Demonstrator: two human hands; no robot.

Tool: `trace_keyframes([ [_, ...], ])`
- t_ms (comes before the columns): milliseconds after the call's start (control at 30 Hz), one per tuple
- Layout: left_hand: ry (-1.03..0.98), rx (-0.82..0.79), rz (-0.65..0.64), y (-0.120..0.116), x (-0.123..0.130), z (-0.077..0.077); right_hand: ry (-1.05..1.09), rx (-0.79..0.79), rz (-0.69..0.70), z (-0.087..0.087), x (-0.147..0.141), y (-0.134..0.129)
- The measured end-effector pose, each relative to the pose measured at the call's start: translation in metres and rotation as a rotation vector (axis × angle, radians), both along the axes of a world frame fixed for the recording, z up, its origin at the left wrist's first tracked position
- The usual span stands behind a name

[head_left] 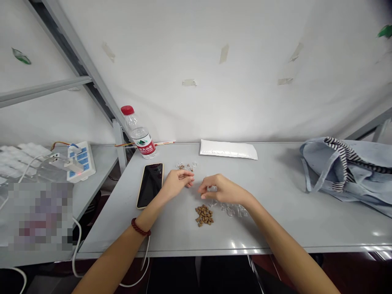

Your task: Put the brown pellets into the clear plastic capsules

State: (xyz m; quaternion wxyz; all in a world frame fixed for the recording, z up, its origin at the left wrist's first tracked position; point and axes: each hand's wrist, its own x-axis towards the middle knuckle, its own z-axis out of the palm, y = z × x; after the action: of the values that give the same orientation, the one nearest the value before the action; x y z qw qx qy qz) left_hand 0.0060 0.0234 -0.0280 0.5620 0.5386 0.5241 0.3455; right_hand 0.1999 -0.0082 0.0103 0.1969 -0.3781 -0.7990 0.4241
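My left hand [180,181] is above the grey table with thumb and fingertips pinched together. Whatever it holds is too small to make out. Just behind it lies a small group of clear pieces with brown bits [186,166]. To the right, my right hand [223,189] has its fingers bent and the thumb slightly apart, with nothing visible between them. Beneath and beside that hand are several small clear plastic pieces [231,210], partly hidden by it. In front of both hands sits a pile of small brown pellets [204,215].
A phone [150,185] lies left of my left hand, with a water bottle [141,136] behind it. By the wall rests a white padded pouch [228,149]. A light-blue bag [361,171] is at the right. A power strip [81,161] with cables occupies the left table.
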Motion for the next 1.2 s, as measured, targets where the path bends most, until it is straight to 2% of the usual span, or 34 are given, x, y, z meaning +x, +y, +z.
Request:
trace_keyframes([
  [167,0.020,-0.021,-0.051,-0.001,0.003,-0.002,-0.097,-0.033,0.176,-0.006,0.000,-0.001],
  [333,0.054,-0.032,-0.091,-0.002,0.003,-0.001,-0.078,-0.120,0.199,-0.007,0.003,0.001],
  [533,0.068,-0.033,-0.132,-0.003,0.002,0.001,0.001,0.035,-0.052,-0.007,0.006,0.006],
  [700,0.058,-0.028,-0.139,-0.003,0.000,-0.003,-0.034,0.305,-0.316,-0.025,0.006,0.021],
  [800,0.052,-0.025,-0.136,-0.003,0.000,-0.005,-0.144,0.430,-0.393,-0.035,0.004,0.033],
  [900,0.052,-0.025,-0.136,-0.003,0.001,-0.005,-0.203,0.456,-0.372,-0.039,-0.001,0.045],
  [1200,0.067,-0.015,-0.132,-0.002,0.002,-0.007,-0.280,0.436,-0.192,-0.042,-0.024,0.082],
])
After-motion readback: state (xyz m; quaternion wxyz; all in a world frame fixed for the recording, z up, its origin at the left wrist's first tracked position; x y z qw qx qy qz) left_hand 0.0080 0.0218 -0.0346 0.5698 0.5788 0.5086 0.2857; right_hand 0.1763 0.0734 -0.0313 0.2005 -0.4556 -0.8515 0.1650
